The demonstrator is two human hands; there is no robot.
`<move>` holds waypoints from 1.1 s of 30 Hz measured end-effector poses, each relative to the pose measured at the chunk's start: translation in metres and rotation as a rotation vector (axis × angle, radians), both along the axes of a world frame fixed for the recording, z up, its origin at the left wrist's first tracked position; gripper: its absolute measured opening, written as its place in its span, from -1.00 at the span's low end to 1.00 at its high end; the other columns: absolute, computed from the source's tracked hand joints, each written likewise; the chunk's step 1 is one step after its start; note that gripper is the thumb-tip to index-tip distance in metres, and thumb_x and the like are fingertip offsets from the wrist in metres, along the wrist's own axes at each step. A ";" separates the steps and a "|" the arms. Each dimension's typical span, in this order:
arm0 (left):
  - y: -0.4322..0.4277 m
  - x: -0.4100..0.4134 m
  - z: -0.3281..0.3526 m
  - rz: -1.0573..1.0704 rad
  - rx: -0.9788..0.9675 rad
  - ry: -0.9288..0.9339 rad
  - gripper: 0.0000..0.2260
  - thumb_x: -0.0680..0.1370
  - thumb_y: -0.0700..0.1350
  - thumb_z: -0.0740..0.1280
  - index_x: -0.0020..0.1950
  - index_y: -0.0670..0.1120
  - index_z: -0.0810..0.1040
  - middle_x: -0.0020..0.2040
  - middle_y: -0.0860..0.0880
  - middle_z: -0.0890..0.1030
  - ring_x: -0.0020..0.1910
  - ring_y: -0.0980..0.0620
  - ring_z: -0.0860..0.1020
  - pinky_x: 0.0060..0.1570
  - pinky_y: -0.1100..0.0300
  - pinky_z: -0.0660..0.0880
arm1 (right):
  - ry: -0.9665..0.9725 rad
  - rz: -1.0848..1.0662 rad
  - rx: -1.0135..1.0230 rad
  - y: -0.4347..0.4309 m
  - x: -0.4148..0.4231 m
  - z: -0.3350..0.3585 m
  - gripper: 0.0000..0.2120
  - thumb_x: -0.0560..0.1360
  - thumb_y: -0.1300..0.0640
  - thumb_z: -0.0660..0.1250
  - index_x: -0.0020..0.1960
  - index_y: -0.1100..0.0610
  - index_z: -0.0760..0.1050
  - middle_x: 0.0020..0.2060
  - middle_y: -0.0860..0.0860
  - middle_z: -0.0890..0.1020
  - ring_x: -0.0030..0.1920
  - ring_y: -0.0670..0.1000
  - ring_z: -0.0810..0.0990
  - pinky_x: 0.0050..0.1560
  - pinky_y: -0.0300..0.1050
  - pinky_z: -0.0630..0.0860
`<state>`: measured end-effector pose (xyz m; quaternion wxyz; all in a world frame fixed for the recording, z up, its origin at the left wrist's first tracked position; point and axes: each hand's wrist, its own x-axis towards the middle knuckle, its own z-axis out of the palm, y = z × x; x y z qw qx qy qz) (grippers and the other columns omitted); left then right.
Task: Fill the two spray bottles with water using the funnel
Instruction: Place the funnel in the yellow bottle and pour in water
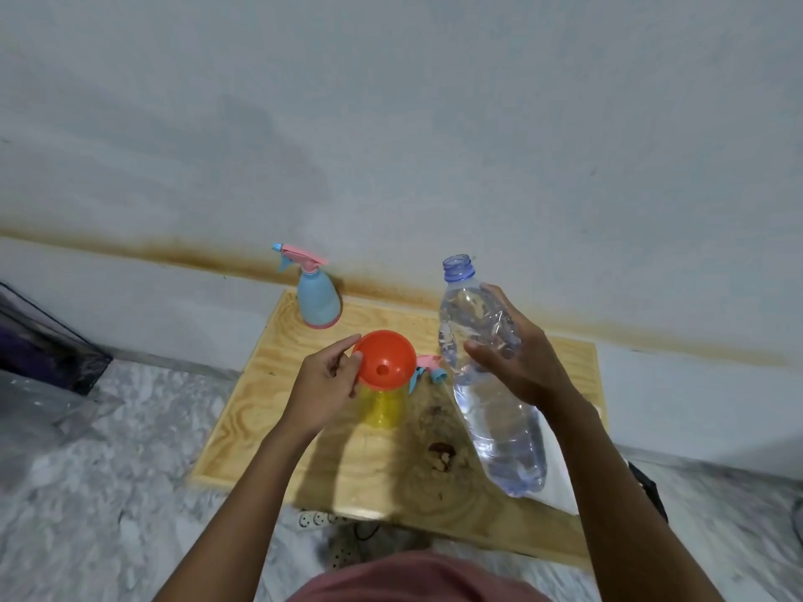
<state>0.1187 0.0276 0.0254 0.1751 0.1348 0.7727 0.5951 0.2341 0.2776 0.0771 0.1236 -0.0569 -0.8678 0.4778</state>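
An orange funnel (384, 359) sits in the neck of a yellow spray bottle (383, 406) on a low wooden table (269, 410). My left hand (325, 378) pinches the funnel's rim. My right hand (512, 356) grips a large clear water bottle (491, 384), uncapped, held upright with a slight tilt and lifted above the table to the right of the funnel. A blue spray bottle (316, 297) with its pink and blue trigger head on stands at the table's back left. A loose pink and blue spray head (428, 369) lies behind the funnel.
A stained white wall rises right behind the table. Marble floor surrounds it. A dark box (39, 341) sits at the far left. A white power strip (319, 518) lies on the floor under the table's front edge. A brown stain (441, 454) marks the wood.
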 end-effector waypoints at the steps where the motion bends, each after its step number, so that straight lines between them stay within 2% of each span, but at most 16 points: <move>1: 0.000 0.000 0.000 -0.003 0.001 0.002 -0.68 0.65 -0.18 0.28 0.41 -0.11 0.51 -0.36 -0.16 0.46 -0.44 0.13 0.50 -0.32 0.40 0.48 | -0.008 0.013 -0.002 -0.002 0.002 -0.001 -0.34 0.48 -0.15 0.38 0.51 -0.14 0.21 0.15 -0.12 0.63 -0.01 -0.14 0.69 -0.05 -0.17 0.63; 3: -0.002 0.001 0.000 -0.010 0.002 0.010 -0.68 0.65 -0.18 0.27 0.41 -0.09 0.50 -0.35 -0.17 0.47 -0.43 0.13 0.50 -0.33 0.41 0.47 | -0.024 0.043 -0.005 -0.008 0.004 -0.001 -0.41 0.51 -0.07 0.40 0.46 -0.23 0.24 0.10 -0.20 0.64 -0.02 -0.17 0.68 -0.09 -0.23 0.62; 6: -0.003 0.000 -0.001 -0.008 -0.001 0.020 -0.68 0.65 -0.17 0.27 0.42 -0.10 0.50 -0.34 -0.20 0.48 -0.40 0.07 0.51 -0.34 0.40 0.48 | -0.095 0.065 -0.016 -0.014 0.008 -0.003 -0.42 0.50 -0.05 0.42 0.35 -0.45 0.23 0.01 -0.20 0.67 -0.13 -0.14 0.71 -0.14 -0.18 0.65; 9: -0.002 -0.001 -0.002 -0.004 -0.007 0.032 -0.67 0.65 -0.17 0.27 0.42 -0.11 0.50 -0.33 -0.21 0.49 -0.37 0.00 0.51 -0.31 0.40 0.49 | -0.180 0.068 -0.006 -0.018 0.011 -0.005 -0.33 0.45 -0.20 0.40 0.48 -0.31 0.20 0.07 -0.12 0.67 -0.16 -0.14 0.70 -0.10 -0.10 0.65; 10: -0.002 -0.002 -0.003 -0.007 -0.008 0.036 -0.67 0.65 -0.17 0.27 0.42 -0.11 0.50 -0.34 -0.21 0.49 -0.38 0.01 0.51 -0.30 0.40 0.49 | -0.192 0.075 0.005 -0.020 0.012 -0.005 -0.33 0.45 -0.22 0.40 0.49 -0.28 0.20 0.06 -0.17 0.66 -0.15 -0.16 0.70 -0.09 -0.11 0.65; 13: 0.000 -0.002 -0.003 -0.013 -0.010 0.041 -0.69 0.65 -0.18 0.27 0.40 -0.11 0.50 -0.37 -0.16 0.47 -0.45 0.12 0.50 -0.31 0.41 0.47 | -0.225 0.081 0.021 -0.024 0.016 -0.002 -0.46 0.45 -0.19 0.42 0.36 -0.40 0.31 -0.07 -0.41 0.64 -0.10 -0.29 0.65 -0.09 -0.23 0.58; 15: 0.000 -0.003 -0.003 -0.016 -0.011 0.044 -0.69 0.65 -0.19 0.28 0.40 -0.12 0.51 -0.39 -0.11 0.47 -0.47 0.12 0.50 -0.30 0.41 0.48 | -0.255 0.077 0.019 -0.027 0.019 -0.002 -0.51 0.44 -0.21 0.42 0.34 -0.33 0.38 -0.10 -0.47 0.62 -0.10 -0.32 0.63 -0.11 -0.26 0.50; 18: 0.000 -0.003 -0.004 -0.020 -0.012 0.043 -0.68 0.65 -0.18 0.27 0.41 -0.12 0.50 -0.42 -0.07 0.47 -0.46 0.09 0.50 -0.29 0.38 0.48 | -0.289 0.079 0.001 -0.029 0.021 -0.003 -0.44 0.38 -0.30 0.37 0.36 -0.27 0.40 -0.08 -0.41 0.64 -0.07 -0.28 0.64 -0.08 -0.24 0.52; 20: 0.000 -0.003 -0.005 -0.021 -0.012 0.038 -0.67 0.65 -0.18 0.27 0.42 -0.12 0.50 -0.42 -0.06 0.47 -0.46 0.08 0.51 -0.29 0.38 0.49 | -0.316 0.084 -0.007 -0.029 0.021 -0.003 -0.48 0.37 -0.32 0.37 0.31 -0.34 0.41 -0.12 -0.32 0.66 -0.11 -0.22 0.65 -0.07 -0.16 0.56; 23: 0.001 -0.003 -0.007 -0.016 -0.001 0.028 -0.67 0.65 -0.19 0.27 0.42 -0.13 0.49 -0.42 -0.05 0.46 -0.48 0.12 0.50 -0.30 0.37 0.49 | -0.358 0.095 0.030 -0.028 0.022 -0.005 -0.60 0.41 -0.29 0.40 0.22 -0.43 0.41 -0.09 -0.07 0.70 -0.10 -0.08 0.66 -0.06 -0.06 0.59; 26: 0.001 -0.003 -0.007 -0.016 0.004 0.022 -0.67 0.65 -0.19 0.27 0.43 -0.13 0.48 -0.40 -0.08 0.46 -0.49 0.15 0.50 -0.32 0.38 0.48 | -0.390 0.105 0.003 -0.030 0.024 0.001 -0.79 0.48 -0.10 0.43 0.06 -0.33 0.50 -0.15 -0.10 0.70 -0.18 -0.16 0.66 -0.21 -0.31 0.49; 28: 0.001 -0.003 -0.007 -0.011 0.014 0.017 -0.67 0.65 -0.20 0.26 0.43 -0.14 0.48 -0.39 -0.09 0.44 -0.50 0.16 0.49 -0.34 0.37 0.49 | -0.415 0.118 0.001 -0.031 0.025 0.003 -0.84 0.48 -0.09 0.43 0.02 -0.29 0.52 -0.21 -0.18 0.69 -0.24 -0.20 0.64 -0.25 -0.37 0.44; 30: 0.002 -0.002 -0.007 -0.011 0.014 0.020 -0.67 0.65 -0.20 0.26 0.43 -0.13 0.47 -0.38 -0.08 0.44 -0.50 0.16 0.49 -0.35 0.36 0.50 | -0.443 0.121 -0.003 -0.031 0.025 0.003 -0.86 0.48 -0.11 0.43 0.01 -0.27 0.54 -0.24 -0.19 0.68 -0.26 -0.21 0.63 -0.24 -0.34 0.45; 33: 0.003 -0.003 -0.009 -0.009 0.012 0.016 -0.66 0.65 -0.19 0.27 0.43 -0.12 0.48 -0.38 -0.06 0.44 -0.49 0.14 0.49 -0.35 0.32 0.51 | -0.487 0.111 -0.006 -0.031 0.025 0.001 -0.78 0.47 -0.13 0.43 0.10 -0.14 0.57 -0.19 -0.08 0.70 -0.22 -0.15 0.65 -0.19 -0.23 0.48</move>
